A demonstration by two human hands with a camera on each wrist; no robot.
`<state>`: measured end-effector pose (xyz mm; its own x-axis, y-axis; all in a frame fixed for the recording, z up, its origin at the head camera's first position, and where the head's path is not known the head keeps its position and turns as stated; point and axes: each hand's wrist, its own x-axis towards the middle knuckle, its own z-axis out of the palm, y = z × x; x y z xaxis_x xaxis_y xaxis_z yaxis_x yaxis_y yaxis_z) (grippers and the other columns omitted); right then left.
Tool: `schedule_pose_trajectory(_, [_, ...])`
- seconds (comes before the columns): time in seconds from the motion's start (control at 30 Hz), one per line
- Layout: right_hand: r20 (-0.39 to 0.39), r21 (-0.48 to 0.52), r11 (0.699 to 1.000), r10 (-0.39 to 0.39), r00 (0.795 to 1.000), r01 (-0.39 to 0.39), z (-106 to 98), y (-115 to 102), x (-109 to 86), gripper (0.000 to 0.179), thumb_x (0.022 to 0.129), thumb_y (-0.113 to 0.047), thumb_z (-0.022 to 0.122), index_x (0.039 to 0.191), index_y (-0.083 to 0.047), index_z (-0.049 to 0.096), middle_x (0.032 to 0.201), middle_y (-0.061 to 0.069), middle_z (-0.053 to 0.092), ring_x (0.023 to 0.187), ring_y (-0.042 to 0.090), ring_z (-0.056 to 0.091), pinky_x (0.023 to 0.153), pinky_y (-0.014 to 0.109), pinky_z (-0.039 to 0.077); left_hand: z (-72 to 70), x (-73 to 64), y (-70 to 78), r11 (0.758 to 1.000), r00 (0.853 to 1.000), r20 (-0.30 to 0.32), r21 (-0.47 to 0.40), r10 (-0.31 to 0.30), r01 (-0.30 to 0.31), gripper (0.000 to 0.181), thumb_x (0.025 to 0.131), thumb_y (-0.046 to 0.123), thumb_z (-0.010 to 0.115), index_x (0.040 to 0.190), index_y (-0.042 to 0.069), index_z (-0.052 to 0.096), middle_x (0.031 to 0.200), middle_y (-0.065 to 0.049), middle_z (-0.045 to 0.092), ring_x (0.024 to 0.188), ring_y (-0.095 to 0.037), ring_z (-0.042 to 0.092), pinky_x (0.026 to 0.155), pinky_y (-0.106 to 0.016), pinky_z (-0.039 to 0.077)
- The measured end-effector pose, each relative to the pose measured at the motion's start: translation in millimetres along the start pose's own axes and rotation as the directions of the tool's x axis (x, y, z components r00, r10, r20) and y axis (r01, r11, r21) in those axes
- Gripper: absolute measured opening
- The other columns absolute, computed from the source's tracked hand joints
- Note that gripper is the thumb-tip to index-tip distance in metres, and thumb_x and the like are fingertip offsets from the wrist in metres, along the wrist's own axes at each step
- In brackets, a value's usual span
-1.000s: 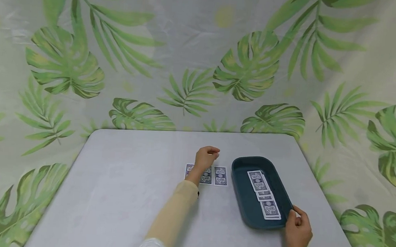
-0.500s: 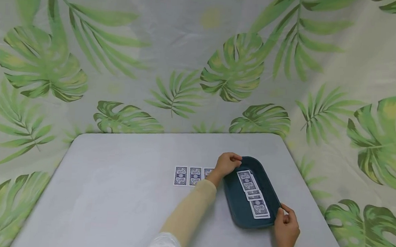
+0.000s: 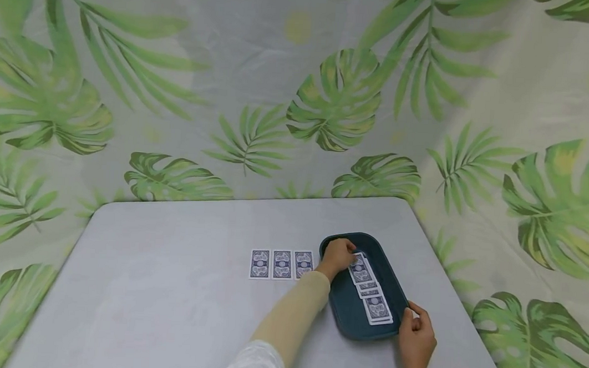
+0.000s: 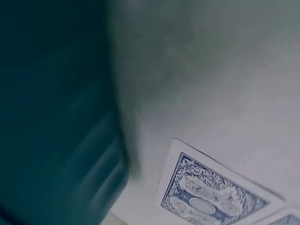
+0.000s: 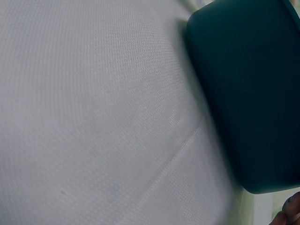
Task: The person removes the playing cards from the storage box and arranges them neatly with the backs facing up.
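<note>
A dark teal tray (image 3: 340, 314) stands on the right part of the table, with overlapping blue-backed playing cards (image 3: 378, 308) lying face down along its middle. My left hand (image 3: 337, 257) reaches over its left rim, fingertips at the upper corner of the topmost card (image 3: 361, 270); whether they pinch it I cannot tell. At the near right corner, my right hand (image 3: 418, 336) grips the rim between thumb and fingers. In the left wrist view the tray (image 4: 56, 93) fills the left side. The right wrist view shows its outer wall (image 5: 248, 93) and some fingertips (image 5: 293, 208).
Three face-down cards lie in a row left of the tray: a left card (image 3: 260, 264), a middle card (image 3: 282, 264) and a right card (image 3: 302, 262), partly behind my left forearm. A leaf-patterned curtain (image 3: 259, 93) hangs behind the white table (image 3: 159, 288).
My left hand has moved right from above the row of cards, over the tray's rim, down to the cards inside. My right hand stays on the rim. The head view has shifted rightward.
</note>
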<state>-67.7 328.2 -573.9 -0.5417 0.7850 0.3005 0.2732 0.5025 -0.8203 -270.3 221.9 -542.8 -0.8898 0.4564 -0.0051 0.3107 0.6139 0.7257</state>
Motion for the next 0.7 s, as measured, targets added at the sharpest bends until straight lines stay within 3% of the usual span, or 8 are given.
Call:
schedule_pose_trajectory(0.07, [0.0,-0.002,1.0,-0.005,1.0,0.005,0.5,0.6,-0.5,0.019,0.095,-0.007,0.06,0.111,0.0,0.067,0.054,-0.007,0.034,0.047,0.006,0.029,0.046,0.027,0.024,5.8,0.2,-0.4,0.985,1.0,-0.002,0.169,-0.023,0.023,0.03,0.083,0.02,0.079,0.11,0.008,0.072,0.101,-0.003,0.069,0.095,-0.018,0.064,0.081,-0.03,0.052])
schedule_pose_trajectory(0.13, [-0.003,0.005,1.0,-0.011,1.0,0.011,0.4,0.6,-0.5,0.019,0.095,-0.007,0.06,0.111,0.001,0.067,0.055,-0.006,0.033,0.047,0.006,0.029,0.046,0.027,0.023,11.3,0.5,0.1,0.951,0.999,0.004,0.307,-0.051,0.047,0.043,0.079,0.029,0.082,0.115,0.009,0.069,0.108,-0.005,0.067,0.101,-0.021,0.063,0.085,-0.034,0.051])
schedule_pose_trajectory(0.2, [-0.008,0.006,1.0,-0.017,1.0,0.017,0.0,1.1,-0.6,0.019,0.094,-0.006,0.06,0.11,0.001,0.067,0.055,-0.006,0.033,0.048,0.006,0.028,0.046,0.026,0.023,15.9,1.0,1.3,0.92,0.997,0.012,0.387,-0.077,0.066,0.053,0.076,0.036,0.084,0.119,0.009,0.067,0.113,-0.007,0.064,0.106,-0.023,0.06,0.088,-0.037,0.05])
schedule_pose_trajectory(0.3, [-0.016,0.006,1.0,-0.028,0.999,0.028,0.4,0.6,-0.5,0.018,0.094,-0.004,0.061,0.109,0.002,0.067,0.055,-0.006,0.033,0.048,0.006,0.028,0.046,0.026,0.023,18.8,2.0,2.0,0.901,0.995,0.013,0.427,-0.096,0.082,0.058,0.074,0.039,0.085,0.12,0.009,0.066,0.116,-0.008,0.062,0.109,-0.025,0.058,0.092,-0.04,0.048])
schedule_pose_trajectory(0.5, [-0.024,-0.014,0.999,-0.039,0.999,0.038,0.8,1.3,-0.9,0.017,0.093,-0.004,0.061,0.109,0.002,0.067,0.055,-0.006,0.033,0.047,0.006,0.028,0.045,0.026,0.023,19.2,2.6,4.3,0.888,0.995,0.021,0.452,-0.098,0.078,0.05,0.073,0.039,0.086,0.112,0.011,0.071,0.113,-0.008,0.063,0.106,-0.025,0.058,0.091,-0.041,0.047])
schedule_pose_trajectory(0.7, [-0.023,-0.011,0.999,-0.049,0.999,0.049,1.6,2.5,-0.6,0.018,0.094,-0.004,0.061,0.109,0.002,0.067,0.055,-0.005,0.033,0.047,0.006,0.028,0.046,0.026,0.023,21.1,3.3,4.2,0.875,0.992,0.047,0.477,-0.114,0.078,0.055,0.074,0.041,0.085,0.117,0.01,0.069,0.117,-0.009,0.061,0.11,-0.025,0.055,0.092,-0.04,0.046])
